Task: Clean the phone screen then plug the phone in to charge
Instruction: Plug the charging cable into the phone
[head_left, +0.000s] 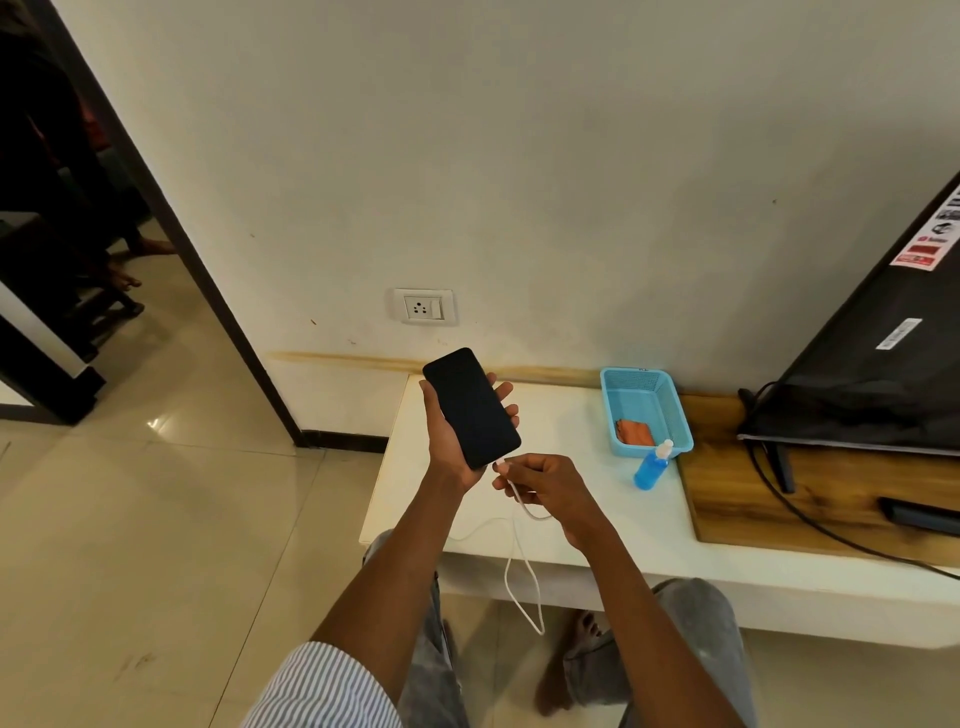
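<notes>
Basket (670, 410) on desk (597, 525) holds an orange cloth (635, 432); blue bottle (650, 467) just beside. Left hand (452, 441) grips phone (471, 408); right hand (540, 483) pinches cable (519, 566) at its base.

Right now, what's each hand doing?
Left hand: holds the phone, screen up.
Right hand: pinches the white cable at the phone's bottom edge.

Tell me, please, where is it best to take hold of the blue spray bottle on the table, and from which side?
Grip the blue spray bottle around its blue body, below the white nozzle. It leans against the blue basket behind it, so come from the open front-left side.
</notes>
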